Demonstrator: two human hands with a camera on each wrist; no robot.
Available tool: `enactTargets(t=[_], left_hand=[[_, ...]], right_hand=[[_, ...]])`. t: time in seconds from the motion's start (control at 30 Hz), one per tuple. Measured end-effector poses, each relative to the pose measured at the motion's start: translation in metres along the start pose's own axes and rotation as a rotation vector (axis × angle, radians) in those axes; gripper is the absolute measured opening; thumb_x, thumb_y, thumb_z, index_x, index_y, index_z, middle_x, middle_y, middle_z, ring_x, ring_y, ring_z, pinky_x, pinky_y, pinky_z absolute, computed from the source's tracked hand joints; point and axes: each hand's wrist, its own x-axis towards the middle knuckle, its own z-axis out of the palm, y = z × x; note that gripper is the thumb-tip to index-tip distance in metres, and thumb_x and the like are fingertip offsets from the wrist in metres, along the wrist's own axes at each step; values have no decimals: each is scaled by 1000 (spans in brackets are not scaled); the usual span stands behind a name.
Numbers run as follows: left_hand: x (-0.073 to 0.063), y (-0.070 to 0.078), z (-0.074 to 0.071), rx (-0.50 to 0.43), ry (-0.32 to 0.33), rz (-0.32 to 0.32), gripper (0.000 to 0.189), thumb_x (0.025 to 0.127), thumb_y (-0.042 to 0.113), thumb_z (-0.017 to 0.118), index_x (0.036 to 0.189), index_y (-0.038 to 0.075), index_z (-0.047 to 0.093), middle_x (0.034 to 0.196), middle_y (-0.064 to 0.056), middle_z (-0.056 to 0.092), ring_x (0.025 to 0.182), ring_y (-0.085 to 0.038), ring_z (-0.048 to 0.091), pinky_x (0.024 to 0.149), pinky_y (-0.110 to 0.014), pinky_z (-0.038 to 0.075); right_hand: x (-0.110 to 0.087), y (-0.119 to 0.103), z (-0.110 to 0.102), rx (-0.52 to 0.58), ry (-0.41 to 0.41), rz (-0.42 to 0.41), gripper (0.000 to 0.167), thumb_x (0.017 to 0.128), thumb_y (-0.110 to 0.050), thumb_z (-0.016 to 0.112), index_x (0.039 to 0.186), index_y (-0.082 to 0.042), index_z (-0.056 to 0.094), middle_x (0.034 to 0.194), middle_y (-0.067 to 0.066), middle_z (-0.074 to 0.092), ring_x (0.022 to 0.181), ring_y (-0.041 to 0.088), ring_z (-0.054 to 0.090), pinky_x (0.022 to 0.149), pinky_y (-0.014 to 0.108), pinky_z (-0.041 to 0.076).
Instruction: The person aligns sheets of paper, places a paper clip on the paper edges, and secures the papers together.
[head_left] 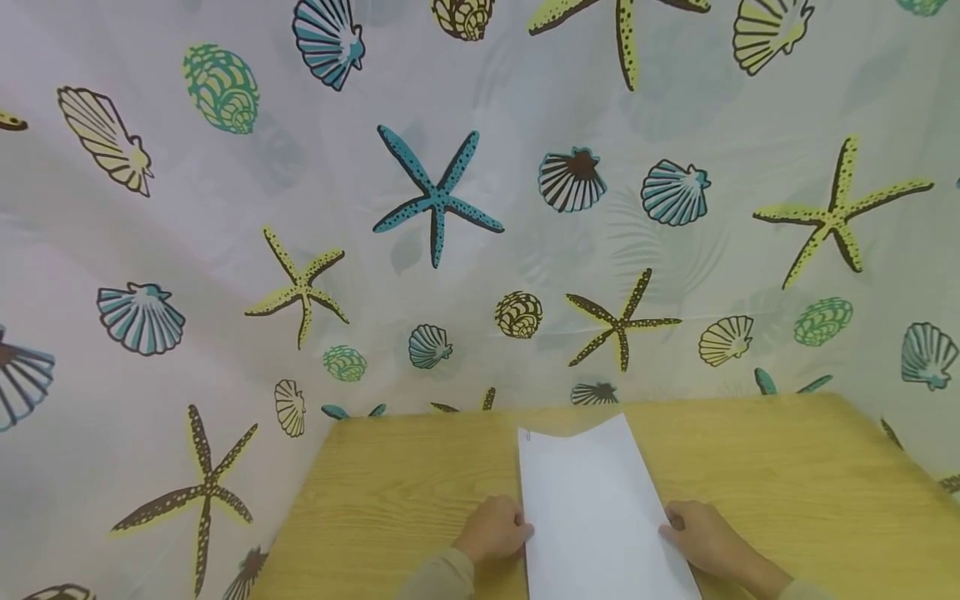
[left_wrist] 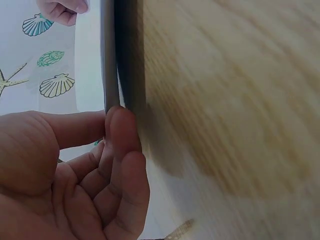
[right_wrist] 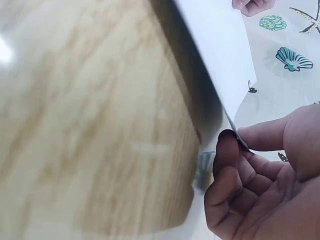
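A long white sheet of paper [head_left: 600,508] hangs between both hands over the table, its far edge dipping in the middle and a small dark mark at its far left corner. The left hand [head_left: 497,528] pinches the left edge, thumb on top and fingers curled beneath. In the left wrist view, that paper edge [left_wrist: 110,55] shows as a grey band above its shadow. On the opposite side, the right hand [head_left: 701,537] pinches the right edge between thumb and forefinger. From the right wrist, the paper [right_wrist: 220,50] slants upward from the fingertips, close over the wood.
A yellowish wood-grain table [head_left: 405,467] lies under the paper. Behind it and along both sides hangs a pale curtain [head_left: 480,100] printed with starfish and shells. The paper throws a dark shadow on the wood.
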Motion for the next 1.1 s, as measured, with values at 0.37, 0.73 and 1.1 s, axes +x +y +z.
enactTargets(t=[0.37, 0.73, 1.1], left_hand=[[5, -5, 7, 79, 10, -13, 35, 86, 20, 65, 56, 12, 49, 59, 2, 45, 51, -12, 40, 48, -26, 33], [10, -4, 12, 158, -1, -35, 28, 87, 25, 62, 64, 12, 54, 65, 2, 46, 58, -14, 42, 54, -30, 37], [11, 0, 12, 194, -23, -65, 22, 87, 26, 63, 75, 7, 63, 67, 1, 51, 61, -16, 46, 60, -33, 43]], right_hand=[[2, 9, 0, -27, -38, -49, 17, 83, -6, 66, 73, -8, 52, 60, -2, 42, 54, 11, 39, 50, 22, 35], [1, 4, 0, -94, -34, 7, 28, 82, -7, 68, 66, -9, 44, 58, 0, 39, 55, 14, 39, 51, 25, 33], [3, 6, 2, -174, -25, -56, 30, 82, -11, 69, 64, -10, 44, 57, -1, 39, 54, 14, 37, 51, 26, 32]])
